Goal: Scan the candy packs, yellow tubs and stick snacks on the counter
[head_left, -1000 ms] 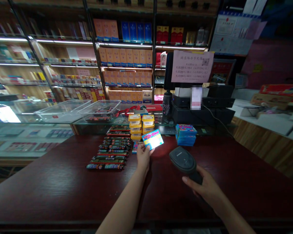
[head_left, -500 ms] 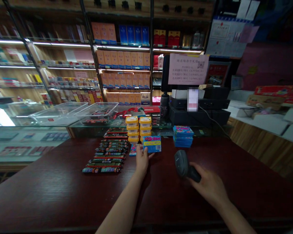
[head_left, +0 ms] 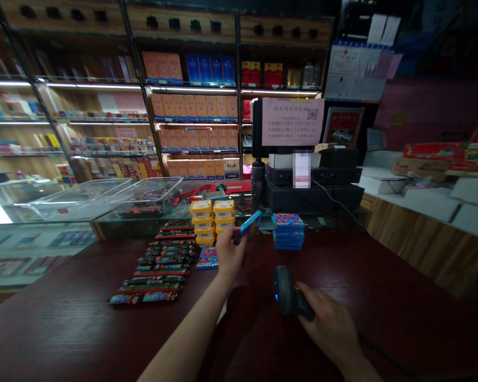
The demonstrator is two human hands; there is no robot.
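My left hand [head_left: 230, 249] is closed on a flat blue packet [head_left: 249, 223], held tilted above the counter so that mostly its narrow side shows. Under and beside that hand lies another blue and pink packet [head_left: 207, 258]. My right hand [head_left: 329, 323] wraps around the handle of a black barcode scanner [head_left: 286, 291], whose side shows a small blue light. Beyond the scanner stands a stack of blue packets [head_left: 288, 232]. Yellow-lidded tubs [head_left: 202, 223] rise in two stacks behind my left hand. Several long dark wrapped sticks [head_left: 159, 270] lie in a row at the left.
Clear plastic bins [head_left: 151, 193] rest on the glass ledge behind the counter [head_left: 75, 329]. A monitor with a pink sign [head_left: 290, 122] stands over black boxes [head_left: 314, 197]. Shelves of boxed goods [head_left: 195, 107] fill the back, and cartons [head_left: 426, 188] sit at the right.
My left hand has lifted and turned the packet from face-on to nearly edge-on. The scanner's blue light now shows. The view has shifted slightly right and up.
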